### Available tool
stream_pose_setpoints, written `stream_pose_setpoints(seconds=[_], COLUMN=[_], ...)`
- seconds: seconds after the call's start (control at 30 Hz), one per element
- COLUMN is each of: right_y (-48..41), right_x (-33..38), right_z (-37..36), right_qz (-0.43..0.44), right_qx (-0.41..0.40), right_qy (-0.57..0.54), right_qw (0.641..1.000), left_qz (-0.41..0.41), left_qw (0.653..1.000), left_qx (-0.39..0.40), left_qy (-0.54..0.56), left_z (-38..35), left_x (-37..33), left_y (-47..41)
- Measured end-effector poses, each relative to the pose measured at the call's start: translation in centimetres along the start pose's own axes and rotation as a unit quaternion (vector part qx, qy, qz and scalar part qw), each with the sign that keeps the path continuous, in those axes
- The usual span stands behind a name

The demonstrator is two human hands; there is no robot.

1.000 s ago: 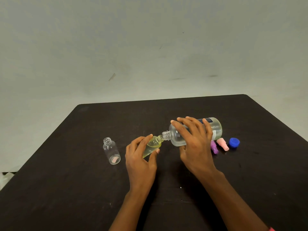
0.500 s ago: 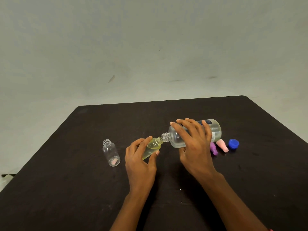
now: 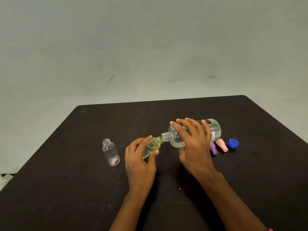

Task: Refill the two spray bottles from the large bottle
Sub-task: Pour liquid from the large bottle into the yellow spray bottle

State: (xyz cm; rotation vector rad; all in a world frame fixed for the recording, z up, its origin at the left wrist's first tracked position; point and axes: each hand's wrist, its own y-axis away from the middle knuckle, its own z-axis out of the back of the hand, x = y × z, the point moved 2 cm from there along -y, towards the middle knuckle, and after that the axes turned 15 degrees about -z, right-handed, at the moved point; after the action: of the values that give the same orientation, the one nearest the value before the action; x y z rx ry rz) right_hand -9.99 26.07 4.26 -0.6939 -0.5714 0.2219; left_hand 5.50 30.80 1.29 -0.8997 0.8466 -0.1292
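Barely anything has moved: the right hand [image 3: 195, 147] still grips the tipped large bottle [image 3: 215, 129], mouth-to-mouth with the part-filled spray bottle [image 3: 152, 145] grasped by the left hand [image 3: 140, 162]. Pouring likely continues; the empty spray bottle [image 3: 110, 153] waits farther left of the large bottle.

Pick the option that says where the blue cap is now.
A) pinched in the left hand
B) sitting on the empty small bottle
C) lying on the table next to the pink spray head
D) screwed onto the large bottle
C: the blue cap lies on the table just right of the pink spray head, and the large bottle has a bare threaded neck.
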Motion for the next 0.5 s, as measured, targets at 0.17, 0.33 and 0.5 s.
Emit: stream_pose_setpoints(seconds=[0.17, 0.33, 0.5], right_y=[0.0, -0.01, -0.07], right_x=[-0.07, -0.04, 0.0], right_z=[-0.01, 0.02, 0.04], right_qz=[0.0, 0.0, -0.002], right_qx=[0.0, -0.001, 0.001], right_qy=[-0.001, 0.0, 0.005], right_qw=[1.0, 1.0, 1.0], left_qz=[-0.002, -0.001, 0.0], left_qw=[1.0, 1.0, 1.0], left_qx=[-0.001, -0.002, -0.004], left_qy=[-0.002, -0.005, -0.004], left_z=[0.02, -0.01, 0.04], left_x=[-0.09, -0.07, 0.0], left_y=[-0.05, -0.06, -0.01])
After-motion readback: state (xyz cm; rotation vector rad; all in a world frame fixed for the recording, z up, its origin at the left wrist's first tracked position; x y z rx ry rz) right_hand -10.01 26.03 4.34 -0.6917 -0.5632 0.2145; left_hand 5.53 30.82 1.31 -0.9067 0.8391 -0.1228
